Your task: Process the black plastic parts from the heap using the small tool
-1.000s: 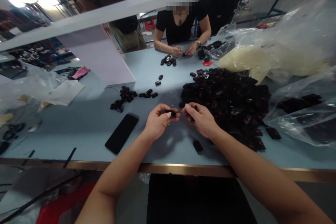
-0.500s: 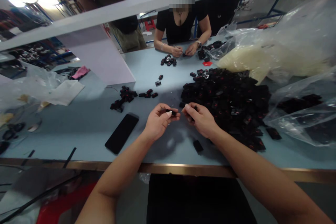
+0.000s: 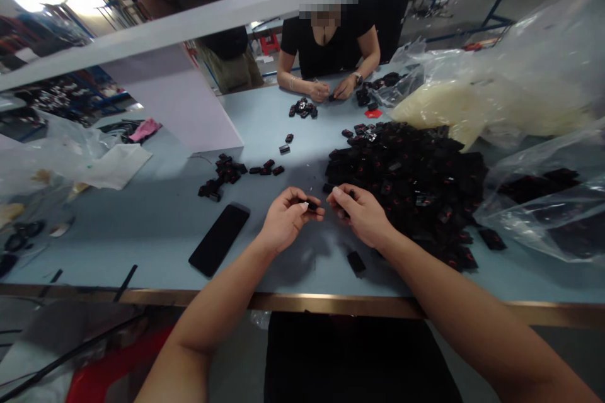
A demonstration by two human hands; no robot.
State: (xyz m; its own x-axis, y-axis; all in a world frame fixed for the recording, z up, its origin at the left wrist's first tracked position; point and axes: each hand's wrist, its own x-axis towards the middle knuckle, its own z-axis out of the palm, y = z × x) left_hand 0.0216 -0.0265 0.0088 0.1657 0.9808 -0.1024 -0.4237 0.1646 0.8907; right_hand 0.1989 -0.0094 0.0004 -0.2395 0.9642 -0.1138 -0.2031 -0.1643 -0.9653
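Pinching a small black plastic part (image 3: 311, 204) in the closed fingertips of the left hand (image 3: 286, 217), raised just above the pale blue table (image 3: 155, 214), likely for a clear view. Curling the right hand (image 3: 362, 214) just beside, shut on a second dark piece (image 3: 350, 194), with the heaped pile of black-and-red plastic parts (image 3: 406, 176) lying near right, within easy reach.
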